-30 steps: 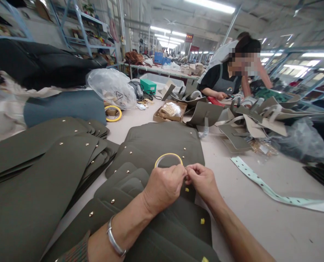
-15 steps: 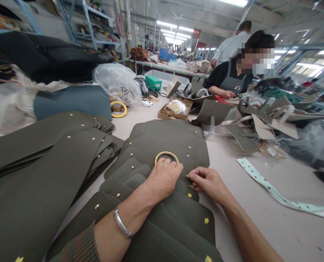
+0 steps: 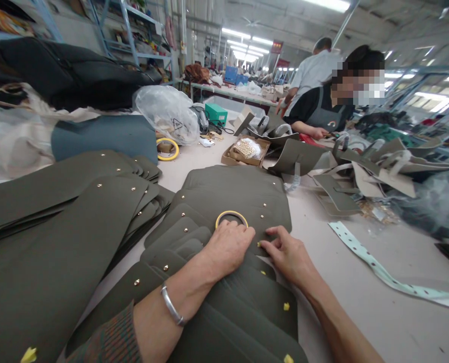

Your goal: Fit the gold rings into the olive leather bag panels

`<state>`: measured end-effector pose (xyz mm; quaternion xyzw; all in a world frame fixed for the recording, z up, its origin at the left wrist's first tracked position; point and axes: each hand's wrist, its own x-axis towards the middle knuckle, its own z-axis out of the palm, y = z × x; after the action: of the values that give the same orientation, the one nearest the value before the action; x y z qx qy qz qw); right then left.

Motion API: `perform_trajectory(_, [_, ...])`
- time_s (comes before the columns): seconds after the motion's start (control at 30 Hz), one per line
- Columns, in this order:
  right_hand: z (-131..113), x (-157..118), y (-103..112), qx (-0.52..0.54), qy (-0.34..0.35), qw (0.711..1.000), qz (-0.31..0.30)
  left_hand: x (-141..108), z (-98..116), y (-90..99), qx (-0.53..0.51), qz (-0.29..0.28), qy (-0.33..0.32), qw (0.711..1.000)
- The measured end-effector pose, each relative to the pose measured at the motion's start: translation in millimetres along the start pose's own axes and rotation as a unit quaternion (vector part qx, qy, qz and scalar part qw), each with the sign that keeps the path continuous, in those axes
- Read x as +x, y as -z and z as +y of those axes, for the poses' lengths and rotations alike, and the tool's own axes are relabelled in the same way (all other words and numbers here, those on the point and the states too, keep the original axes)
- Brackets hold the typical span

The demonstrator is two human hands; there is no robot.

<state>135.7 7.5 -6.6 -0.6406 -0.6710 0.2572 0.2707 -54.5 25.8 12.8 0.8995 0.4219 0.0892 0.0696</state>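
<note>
Olive-green flat panels (image 3: 232,184) overlap in a fanned stack before me, with small gold studs near their edges. My left hand (image 3: 228,247), closed, grips a roll of yellow tape (image 3: 232,212) over the stack. At the stack's right side, my right hand (image 3: 287,252) has its thumb and index finger apart. The thumb tip touches or nearly touches a small yellow tape piece (image 3: 259,244) on a panel. Nearer me, another yellow tape piece (image 3: 286,306) sticks to a panel's right edge. My left fingertips are hidden behind the hand.
More studded olive panels (image 3: 69,212) are piled at left. A second yellow tape roll (image 3: 167,149) lies beside a plastic bag (image 3: 167,113). Beyond the stack is a cardboard box (image 3: 264,147) of gold parts. A dotted pale-green strip (image 3: 379,269) lies right. A co-worker (image 3: 323,111) works across the table.
My right thumb and index finger have spread apart beside the yellow tape piece, which now lies on the panel. My left hand stays on the tape roll. The view has shifted slightly.
</note>
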Motion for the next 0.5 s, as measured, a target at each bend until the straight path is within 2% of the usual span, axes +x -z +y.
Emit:
perform_trajectory(0.1, [5,-8,7,0.048,-0.006,0.999,-0.023,0,0,0.8,0.004,0.007,-0.003,1.0])
perform_trajectory(0.23, [6,-15,4,-0.052,0.113,0.992,0.008,-1,0,1.0,0.007,0.012,-0.001,1.0])
perform_trajectory(0.3, [5,-14,-1,-0.096,0.15,0.984,0.021,-1,0,0.9,0.004,0.015,-0.001,1.0])
perform_trajectory(0.5, [-1,-5,-12,-0.187,0.171,0.967,0.025,-1,0,4.0,-0.014,0.011,0.006,1.0])
